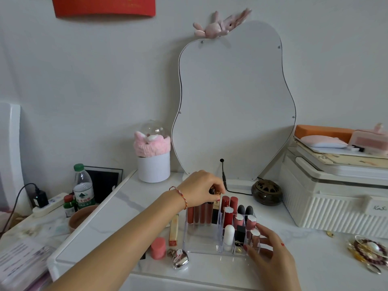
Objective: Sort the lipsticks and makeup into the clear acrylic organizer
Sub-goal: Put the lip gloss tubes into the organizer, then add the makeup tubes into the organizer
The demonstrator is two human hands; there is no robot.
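The clear acrylic organizer point(201, 247) stands on the white table in front of the mirror. Several lip glosses point(199, 214) line its back left, and lipsticks point(230, 206) fill the small slots on the right. My left hand point(199, 189) reaches over the back row, its fingers closed on a black and gold lipstick point(215, 211) standing there. My right hand point(270, 253) holds the organizer's front right corner, fingers spread on the wall. A gold tube point(174, 231), a pink round container point(157, 248) and a silver heart-shaped case point(180, 258) lie left of the organizer.
A curvy mirror point(233, 101) leans on the wall behind. A dark round incense burner point(266, 192) and a white ribbed box point(336, 206) sit to the right. Beads and jewellery point(367, 253) lie at far right. A white pot point(154, 166) and a water bottle point(83, 187) stand left.
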